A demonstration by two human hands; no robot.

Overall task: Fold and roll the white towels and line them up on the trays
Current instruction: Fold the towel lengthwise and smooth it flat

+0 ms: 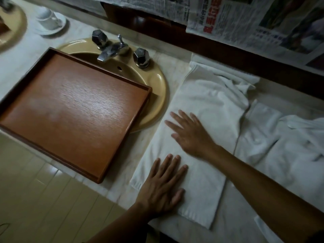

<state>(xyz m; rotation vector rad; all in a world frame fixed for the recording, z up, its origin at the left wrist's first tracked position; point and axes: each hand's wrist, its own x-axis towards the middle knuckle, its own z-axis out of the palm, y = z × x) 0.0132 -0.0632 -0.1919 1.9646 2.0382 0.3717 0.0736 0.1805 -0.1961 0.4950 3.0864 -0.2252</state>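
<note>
- One cup on a saucer [48, 18] stands at 11 o'clock of the frame. It is blurred, so its contents cannot be determined.
- The wooden tray [70, 109] lies at 9 o'clock of the work area, bridging the sink [158, 88]. Judged purpose: it is kept near so that finished rolls transfer directly.
- The faucet [110, 50] sits at 12 o'clock of the tray. The tray hides most of the basin.
- Left hand [163, 186]: fingers straight, palm flat on the 6 o'clock end of the folded towel [206, 106]. It is probably anchoring the strip.
- Folded towel: a long strip on the counter, just right of the sink, running from 6 to 12 o'clock. It is not yet rolled.
- Right hand [191, 135]: fingers straight and spread, pressing the strip's middle. It is likely smoothing creases ahead of rolling. The outline is slightly blurred.
- The loose towels [289, 155] lie crumpled at 3 o'clock of the strip and are cut off by the frame edge. Their count cannot be determined.
- Newspaper sheets [245, 20] hang at 1 o'clock of the frame. The print is unreadable.
</note>
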